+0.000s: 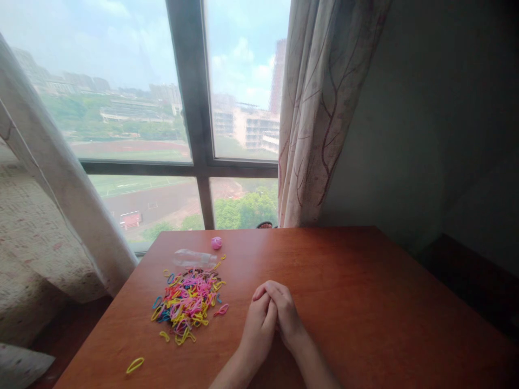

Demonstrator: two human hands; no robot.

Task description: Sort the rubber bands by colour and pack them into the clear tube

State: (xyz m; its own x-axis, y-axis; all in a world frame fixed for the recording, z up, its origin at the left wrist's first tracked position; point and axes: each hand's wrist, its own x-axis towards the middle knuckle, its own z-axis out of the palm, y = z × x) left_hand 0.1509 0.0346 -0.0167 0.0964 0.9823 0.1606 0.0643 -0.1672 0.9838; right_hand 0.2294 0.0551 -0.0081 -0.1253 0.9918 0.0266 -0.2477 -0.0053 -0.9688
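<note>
My left hand and my right hand are clasped together on the table, fingers closed over each other. No object shows in either one, though the palms are hidden. To their left lies a loose pile of small rubber bands in pink, yellow, blue, red and dark colours. A single pink band sits at the pile's right edge, nearest my left hand. Behind the pile, a clear plastic bottle rests on its side. Farther back is a small round pink object, perhaps a cap.
One yellow band lies apart near the table's left edge. A window stands beyond the far edge, with a patterned curtain on its right and another curtain on the left. A dark wall is at right.
</note>
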